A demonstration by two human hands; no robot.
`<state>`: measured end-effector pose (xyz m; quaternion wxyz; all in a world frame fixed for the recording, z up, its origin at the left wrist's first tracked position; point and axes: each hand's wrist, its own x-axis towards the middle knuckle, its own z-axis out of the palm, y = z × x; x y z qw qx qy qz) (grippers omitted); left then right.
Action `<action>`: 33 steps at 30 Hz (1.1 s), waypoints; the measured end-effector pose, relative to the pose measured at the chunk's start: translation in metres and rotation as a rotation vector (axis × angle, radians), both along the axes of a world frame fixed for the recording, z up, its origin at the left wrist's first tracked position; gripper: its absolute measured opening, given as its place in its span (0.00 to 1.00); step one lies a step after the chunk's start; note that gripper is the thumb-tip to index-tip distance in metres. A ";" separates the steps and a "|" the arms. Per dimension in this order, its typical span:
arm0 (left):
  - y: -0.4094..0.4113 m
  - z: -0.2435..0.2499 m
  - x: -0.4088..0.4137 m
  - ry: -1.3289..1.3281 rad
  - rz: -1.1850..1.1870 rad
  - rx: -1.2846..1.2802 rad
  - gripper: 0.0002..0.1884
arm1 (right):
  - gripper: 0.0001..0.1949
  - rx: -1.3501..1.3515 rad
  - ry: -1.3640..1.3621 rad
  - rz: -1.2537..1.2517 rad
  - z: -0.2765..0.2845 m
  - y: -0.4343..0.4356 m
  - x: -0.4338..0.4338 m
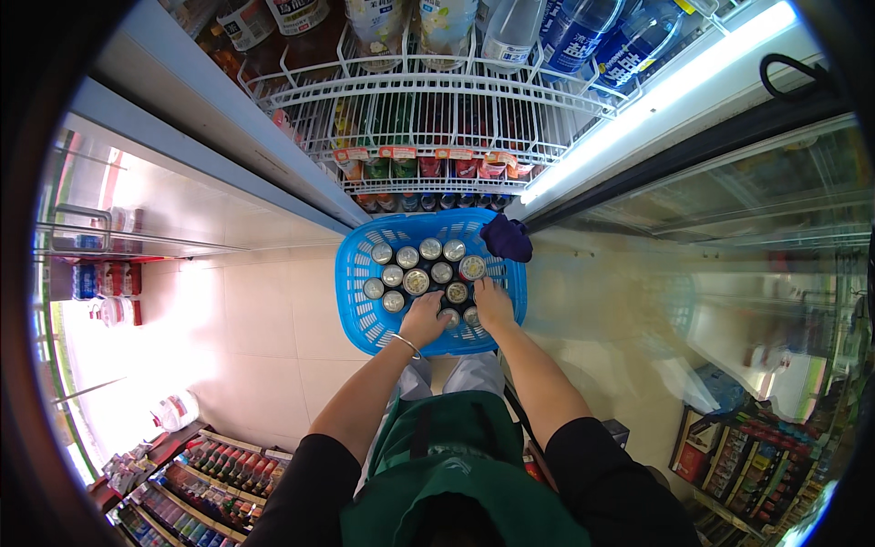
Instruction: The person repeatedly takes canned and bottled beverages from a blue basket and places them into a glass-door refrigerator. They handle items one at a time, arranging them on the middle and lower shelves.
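A blue plastic basket (352,311) with slotted walls stands before me, holding several upright cans with silvery tops. My left hand (425,320) reaches in over the front rim, its fingers at a can with a yellowish top (456,292) and a can (449,318) nearer to me. On the right side of the basket, my right hand (492,304) has its fingers down among the cans, just below a larger can (472,267). Whether either hand grips a can is not plain, as fingertips are partly hidden. A dark purple cloth (506,238) hangs over the basket's far right rim.
Beyond the basket, an open drinks cooler has white wire shelves (437,83) with bottles. A glass door (683,178) stands at the right, another glass panel (171,184) at the left. Shelves of bottles (205,478) are at lower left, a stocked rack (745,472) at lower right.
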<state>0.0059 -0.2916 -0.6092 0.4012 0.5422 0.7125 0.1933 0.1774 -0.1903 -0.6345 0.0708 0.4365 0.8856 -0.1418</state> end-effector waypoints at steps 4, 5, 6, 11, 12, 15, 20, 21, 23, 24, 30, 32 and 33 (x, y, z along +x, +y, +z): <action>-0.001 0.005 -0.005 0.004 0.009 -0.004 0.35 | 0.11 -0.133 -0.033 -0.018 -0.008 -0.001 0.006; -0.002 0.005 -0.007 0.027 0.003 0.016 0.35 | 0.12 -0.132 -0.029 -0.004 -0.006 0.000 0.007; -0.003 0.005 -0.009 0.048 -0.003 0.057 0.35 | 0.12 -0.114 -0.033 0.014 -0.003 0.001 0.009; 0.043 0.078 -0.046 0.034 0.041 0.121 0.38 | 0.08 0.035 0.163 0.132 0.086 0.053 -0.026; 0.054 0.085 -0.062 0.121 0.036 0.253 0.39 | 0.10 0.146 0.332 0.156 0.118 0.066 -0.040; 0.099 0.194 -0.097 0.263 0.083 0.659 0.34 | 0.13 0.362 0.779 0.164 0.233 0.106 -0.085; 0.151 0.382 -0.149 0.493 0.226 1.177 0.35 | 0.19 0.702 1.111 0.378 0.434 0.155 -0.149; 0.156 0.407 -0.162 0.557 0.239 1.228 0.36 | 0.21 0.743 1.164 0.412 0.466 0.160 -0.165; 0.168 0.444 -0.176 0.664 0.274 1.189 0.40 | 0.26 0.796 1.208 0.452 0.516 0.180 -0.193; 0.174 0.454 -0.181 0.703 0.280 1.132 0.42 | 0.28 0.760 1.196 0.406 0.535 0.187 -0.206; 0.200 0.453 -0.183 0.831 0.322 0.912 0.53 | 0.46 0.394 1.016 0.009 0.592 0.247 -0.280; 0.200 0.453 -0.182 0.803 0.305 0.919 0.55 | 0.48 0.325 1.021 -0.012 0.599 0.262 -0.289; 0.195 0.451 -0.184 0.803 0.303 0.899 0.55 | 0.48 0.330 1.020 0.002 0.599 0.257 -0.294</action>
